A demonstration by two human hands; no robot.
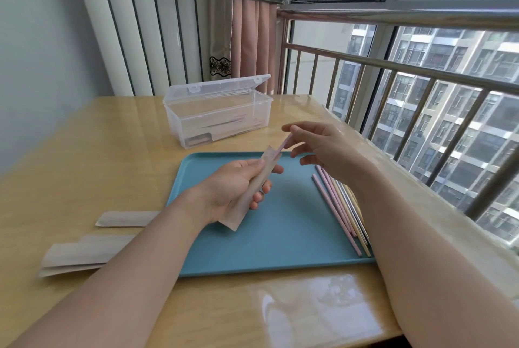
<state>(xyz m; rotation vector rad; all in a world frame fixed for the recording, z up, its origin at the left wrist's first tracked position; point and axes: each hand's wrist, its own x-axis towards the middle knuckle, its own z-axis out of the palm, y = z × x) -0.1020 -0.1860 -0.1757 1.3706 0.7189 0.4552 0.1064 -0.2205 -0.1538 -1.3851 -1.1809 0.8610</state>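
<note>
My left hand [236,187] grips a brown paper sleeve [257,187] held slanted above the blue tray [280,249]. A pink stick [284,144] pokes out of the sleeve's top end. My right hand [320,148] pinches the upper end of that pink stick between thumb and forefinger, its other fingers spread. Several pink, beige and grey sticks [341,207] lie side by side along the tray's right edge.
A clear plastic box [216,114] with its lid open stands behind the tray and holds a few sleeved items. Brown paper sleeves [84,252] lie on the wooden table [98,151] at the left. A window railing [393,66] runs along the right.
</note>
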